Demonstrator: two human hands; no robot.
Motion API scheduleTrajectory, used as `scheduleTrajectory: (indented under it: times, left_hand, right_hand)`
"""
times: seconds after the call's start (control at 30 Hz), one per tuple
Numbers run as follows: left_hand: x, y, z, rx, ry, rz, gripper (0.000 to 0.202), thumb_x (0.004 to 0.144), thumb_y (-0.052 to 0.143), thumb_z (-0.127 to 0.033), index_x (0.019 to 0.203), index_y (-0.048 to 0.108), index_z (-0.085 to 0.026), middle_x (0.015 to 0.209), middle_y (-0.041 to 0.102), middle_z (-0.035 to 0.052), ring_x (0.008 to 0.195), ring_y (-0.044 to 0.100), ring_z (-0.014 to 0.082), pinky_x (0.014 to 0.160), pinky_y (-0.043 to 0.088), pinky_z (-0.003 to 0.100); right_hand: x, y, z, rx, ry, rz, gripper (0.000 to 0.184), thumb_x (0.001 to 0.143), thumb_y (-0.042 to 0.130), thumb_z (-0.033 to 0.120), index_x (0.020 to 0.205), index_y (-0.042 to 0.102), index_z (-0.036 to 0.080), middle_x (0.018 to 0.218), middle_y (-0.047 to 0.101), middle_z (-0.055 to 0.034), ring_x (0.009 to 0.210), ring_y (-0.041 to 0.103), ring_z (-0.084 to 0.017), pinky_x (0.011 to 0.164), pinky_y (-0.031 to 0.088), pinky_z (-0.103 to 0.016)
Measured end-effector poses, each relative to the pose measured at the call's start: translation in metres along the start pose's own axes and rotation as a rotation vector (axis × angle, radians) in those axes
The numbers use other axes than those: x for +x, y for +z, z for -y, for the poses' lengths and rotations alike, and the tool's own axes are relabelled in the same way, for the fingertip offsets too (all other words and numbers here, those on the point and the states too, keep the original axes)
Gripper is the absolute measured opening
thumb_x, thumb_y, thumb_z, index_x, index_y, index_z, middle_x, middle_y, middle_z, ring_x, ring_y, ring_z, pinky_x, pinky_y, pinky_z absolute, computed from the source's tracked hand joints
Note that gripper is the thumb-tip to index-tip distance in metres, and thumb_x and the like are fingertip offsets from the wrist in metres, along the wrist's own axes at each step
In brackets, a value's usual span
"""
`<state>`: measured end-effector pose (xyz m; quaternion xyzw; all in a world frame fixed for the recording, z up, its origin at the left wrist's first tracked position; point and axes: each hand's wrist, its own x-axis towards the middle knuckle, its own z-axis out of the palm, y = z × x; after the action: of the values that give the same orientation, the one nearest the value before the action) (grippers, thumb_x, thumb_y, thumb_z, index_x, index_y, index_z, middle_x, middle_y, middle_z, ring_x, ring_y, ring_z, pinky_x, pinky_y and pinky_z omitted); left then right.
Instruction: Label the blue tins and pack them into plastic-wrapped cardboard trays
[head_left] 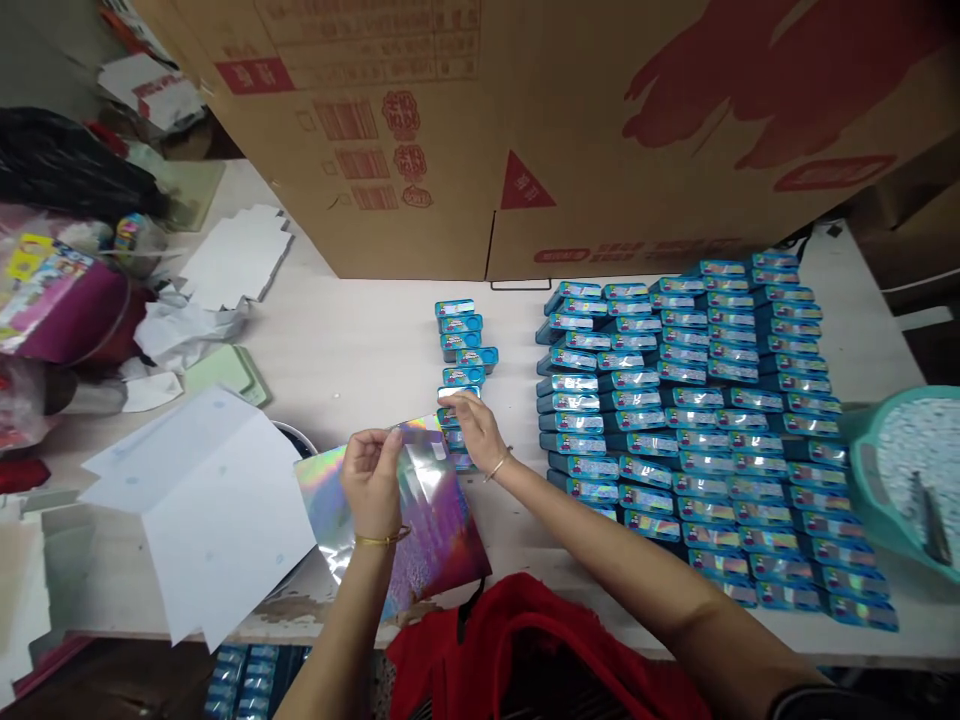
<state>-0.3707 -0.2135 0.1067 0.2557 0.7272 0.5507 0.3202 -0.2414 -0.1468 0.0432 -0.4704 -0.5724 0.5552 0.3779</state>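
My left hand (pixel 373 480) is closed in a pinch above a shiny holographic sheet (pixel 442 530); what lies between its thumb and forefinger is too small to make out. The sheet rests by the table's front edge, partly covered by my left hand and forearm. To its right, my right hand (pixel 480 435) has its fingers stretched out, touching the top of a blue box (pixel 459 393). That box stands in a short, uneven column of small blue boxes (pixel 463 376). Part of the column's near end is hidden by my right hand and the sheet.
Several rows of blue boxes (pixel 690 440) with shiny labels fill the right. A green basin (pixel 862 450) holds white bits and a dark tool. Behind stands a large cardboard carton (pixel 420 230). White sheets (pixel 232 510) cover a round container at left; a magenta bucket (pixel 90 310) lies beyond.
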Motion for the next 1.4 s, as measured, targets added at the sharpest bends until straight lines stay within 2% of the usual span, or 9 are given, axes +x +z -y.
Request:
scheduleTrajectory:
  times: [0.07, 0.2, 0.33, 0.5, 0.63, 0.73, 1.0, 1.17, 1.4]
  left_hand:
    - [0.010, 0.015, 0.005, -0.060, -0.056, -0.009, 0.023, 0.070, 0.072, -0.033, 0.074, 0.056, -0.018, 0.068, 0.058, -0.0023, 0.065, 0.055, 0.0098, 0.066, 0.045, 0.022]
    - [0.018, 0.038, 0.020, -0.108, -0.128, -0.003, 0.025, 0.065, 0.074, -0.033, 0.073, 0.056, -0.018, 0.065, 0.057, -0.0035, 0.062, 0.055, 0.0091, 0.062, 0.044, 0.021]
    - [0.031, 0.060, 0.025, -0.120, -0.175, 0.029, 0.027, 0.063, 0.075, -0.034, 0.074, 0.057, -0.017, 0.066, 0.059, -0.0033, 0.062, 0.055, 0.0090, 0.062, 0.044, 0.021]
    - [0.061, 0.097, 0.010, -0.128, -0.079, 0.063, 0.025, 0.064, 0.074, -0.034, 0.072, 0.057, -0.017, 0.065, 0.059, -0.0026, 0.061, 0.055, 0.0097, 0.061, 0.044, 0.022]
    - [0.076, 0.125, 0.004, -0.194, -0.069, 0.093, 0.025, 0.065, 0.074, -0.033, 0.073, 0.056, -0.017, 0.066, 0.058, -0.0027, 0.062, 0.055, 0.0094, 0.060, 0.044, 0.022]
    - [0.085, 0.139, 0.011, -0.163, -0.072, 0.104, 0.025, 0.065, 0.074, -0.033, 0.073, 0.057, -0.017, 0.066, 0.059, -0.0023, 0.061, 0.054, 0.0097, 0.059, 0.043, 0.022]
    - [0.131, 0.170, 0.041, 0.116, 0.164, 0.012, 0.014, 0.071, 0.067, -0.030, 0.071, 0.061, -0.017, 0.077, 0.056, 0.0001, 0.075, 0.052, 0.0132, 0.077, 0.044, 0.028]
    - [0.148, 0.185, 0.048, 0.362, 0.139, -0.087, 0.006, 0.070, 0.068, -0.024, 0.069, 0.063, -0.020, 0.087, 0.053, 0.0004, 0.088, 0.050, 0.0166, 0.090, 0.039, 0.034]
    - [0.148, 0.189, 0.054, 0.584, 0.082, -0.066, 0.007, 0.072, 0.068, -0.025, 0.070, 0.062, -0.021, 0.099, 0.055, 0.0018, 0.104, 0.048, 0.0246, 0.099, 0.028, 0.049]
  right_hand:
    - [-0.008, -0.006, 0.004, 0.136, 0.126, 0.031, 0.066, 0.086, 0.030, 0.072, 0.091, 0.065, 0.018, 0.091, 0.063, -0.0076, 0.090, 0.059, -0.019, 0.081, 0.046, -0.032]
    - [-0.013, -0.010, 0.002, 0.282, 0.288, 0.003, 0.046, 0.074, 0.061, 0.063, 0.082, 0.061, 0.018, 0.076, 0.062, -0.0018, 0.073, 0.056, -0.015, 0.070, 0.046, -0.028]
    - [0.007, -0.020, -0.004, 0.306, 0.283, -0.096, 0.039, 0.075, 0.062, 0.058, 0.072, 0.055, 0.019, 0.066, 0.057, 0.0011, 0.064, 0.052, -0.013, 0.066, 0.045, -0.026]
    - [0.047, -0.046, -0.004, 0.271, 0.271, -0.305, 0.045, 0.080, 0.049, 0.064, 0.084, 0.057, 0.020, 0.078, 0.058, -0.0014, 0.068, 0.051, -0.013, 0.059, 0.043, -0.024]
    - [0.067, -0.053, -0.003, 0.321, 0.338, -0.199, 0.046, 0.077, 0.054, 0.064, 0.081, 0.061, 0.019, 0.078, 0.059, -0.0018, 0.069, 0.050, -0.013, 0.055, 0.039, -0.023]
    - [0.080, -0.051, -0.007, 0.346, 0.265, -0.205, 0.038, 0.076, 0.061, 0.055, 0.069, 0.056, 0.018, 0.067, 0.055, 0.0013, 0.064, 0.048, -0.012, 0.059, 0.039, -0.024]
    - [0.136, -0.067, -0.032, -0.260, -0.011, -0.322, 0.027, 0.087, 0.051, 0.031, 0.064, 0.059, 0.020, 0.068, 0.056, -0.0005, 0.071, 0.049, -0.015, 0.071, 0.036, -0.028]
    - [0.153, -0.068, -0.045, -0.559, 0.044, -0.310, 0.021, 0.087, 0.054, 0.025, 0.068, 0.063, 0.020, 0.074, 0.061, 0.0003, 0.081, 0.051, -0.016, 0.077, 0.031, -0.029]
    - [0.155, -0.064, -0.060, -0.618, 0.094, -0.306, 0.019, 0.085, 0.057, 0.027, 0.069, 0.065, 0.021, 0.078, 0.063, -0.0001, 0.086, 0.052, -0.018, 0.079, 0.030, -0.031]
